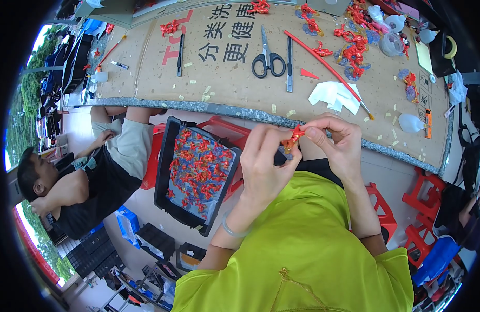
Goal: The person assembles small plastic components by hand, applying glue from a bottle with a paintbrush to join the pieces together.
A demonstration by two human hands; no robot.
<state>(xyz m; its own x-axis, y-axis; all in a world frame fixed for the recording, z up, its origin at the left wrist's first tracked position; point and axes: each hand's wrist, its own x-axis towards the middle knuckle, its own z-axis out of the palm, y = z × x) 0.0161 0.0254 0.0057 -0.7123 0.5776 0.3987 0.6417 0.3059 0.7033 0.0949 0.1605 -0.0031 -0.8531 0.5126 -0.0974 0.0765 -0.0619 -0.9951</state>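
Between my two hands, just off the table's front edge, is a small red figurine (294,136) with an orange and bluish clear part below. My left hand (267,158) pinches it from the left, with a bangle on that wrist. The thumb and forefinger of my right hand (337,143) close on its upper right end; what exactly lies between those fingertips is partly hidden. To the left of my hands a black tray (164,174) holds many similar red figurines with bluish bases.
On the cardboard-covered table (146,78) lie black scissors (269,58), two knives, a red-handled brush (328,70), crumpled white paper (333,97), a squeeze bottle (410,123) and clusters of red figurines (352,52). A person (94,179) in black sits at left. Red stools (424,197) stand right.
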